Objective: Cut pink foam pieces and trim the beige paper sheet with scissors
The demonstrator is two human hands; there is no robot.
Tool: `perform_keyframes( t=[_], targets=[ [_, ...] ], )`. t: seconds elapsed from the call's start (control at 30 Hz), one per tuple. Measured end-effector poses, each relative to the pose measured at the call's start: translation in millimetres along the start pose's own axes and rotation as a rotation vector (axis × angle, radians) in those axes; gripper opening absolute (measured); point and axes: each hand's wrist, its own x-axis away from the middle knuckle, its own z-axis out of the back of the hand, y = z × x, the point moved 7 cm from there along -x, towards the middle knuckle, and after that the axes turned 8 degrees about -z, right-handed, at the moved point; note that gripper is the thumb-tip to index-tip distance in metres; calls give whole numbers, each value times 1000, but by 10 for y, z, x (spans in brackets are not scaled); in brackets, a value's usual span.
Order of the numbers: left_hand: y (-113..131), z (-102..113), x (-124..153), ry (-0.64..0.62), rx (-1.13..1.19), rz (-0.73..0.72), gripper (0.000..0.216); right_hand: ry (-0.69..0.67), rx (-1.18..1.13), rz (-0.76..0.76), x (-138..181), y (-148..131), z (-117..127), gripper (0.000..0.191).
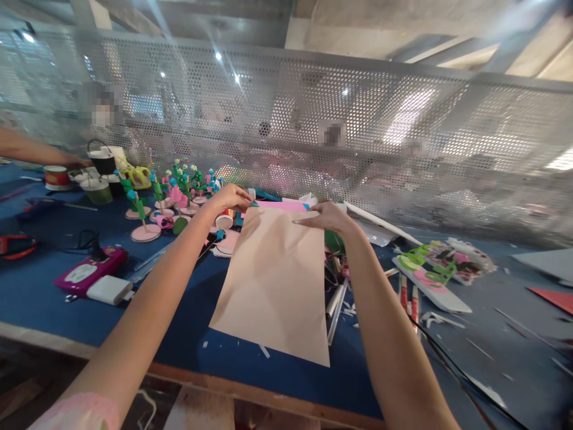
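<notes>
From where I stand, a large, plain cream-coloured paper sheet (277, 280) stretches over the middle of the blue-topped table (188, 340), its near edge toward the table's wooden front. The left hand (233, 199) pinches its far left corner between thumb and fingertips; the right hand (326, 216) grips the far right corner, thumb across the face. Bright pink paper (282, 205) shows along the sheet's far edge, between the two hands. Left of the sheet stand little craft flowers with green stems on round pink bases, and nearer lies a magenta power strip (87, 273) with a white charger block (110, 289) beside it. Right of it, green and pink cut-outs (430, 275) lie on a flat white slab (450, 300). A perforated grey metal screen (277, 119) rises along the far side.
</notes>
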Motion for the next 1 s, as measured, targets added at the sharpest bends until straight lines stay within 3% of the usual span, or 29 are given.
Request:
perform_keyframes(
  t=[0.27, 0.43, 0.8, 1.0],
  targets=[
    [-70, 2, -11, -42, -2, 14, 24, 10, 12, 15, -5, -5, 8, 34],
    [-125, -34, 0, -95, -71, 94, 29, -5, 46, 14, -19, -2, -7, 42],
    [-54, -7, 67, -6, -55, 169, 27, 17, 98, 27, -41, 14, 4, 46],
    [-66, -34, 69, -33, -15, 190, 20, 20, 116, 43, -50, 31, 6, 47]
  ],
)
